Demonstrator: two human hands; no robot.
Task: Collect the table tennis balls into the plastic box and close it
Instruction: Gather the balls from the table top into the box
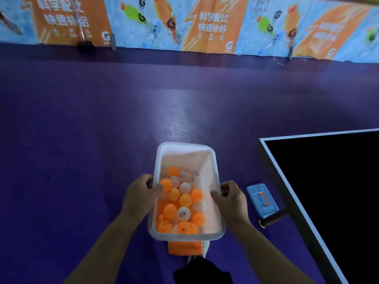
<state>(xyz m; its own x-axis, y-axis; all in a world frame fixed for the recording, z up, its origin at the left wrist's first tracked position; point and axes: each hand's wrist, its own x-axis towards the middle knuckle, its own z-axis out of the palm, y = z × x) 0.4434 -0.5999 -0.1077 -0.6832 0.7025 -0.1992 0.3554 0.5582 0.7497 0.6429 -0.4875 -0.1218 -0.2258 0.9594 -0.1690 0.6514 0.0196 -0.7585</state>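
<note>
Plastic box (202,158) holds table tennis balls (174,194); left hand (139,194), right hand (232,198), each grip clamped on side rim.

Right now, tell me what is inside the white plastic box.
Orange and white table tennis balls lie heaped in the white plastic box. Lower balls and the box floor are covered.

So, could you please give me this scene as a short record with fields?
box: plastic box, open, no lid on it
contents: orange and white balls
left hand: grips the left rim
right hand: grips the right rim
nearby: blue item with orange handle, on the floor near the table
</note>
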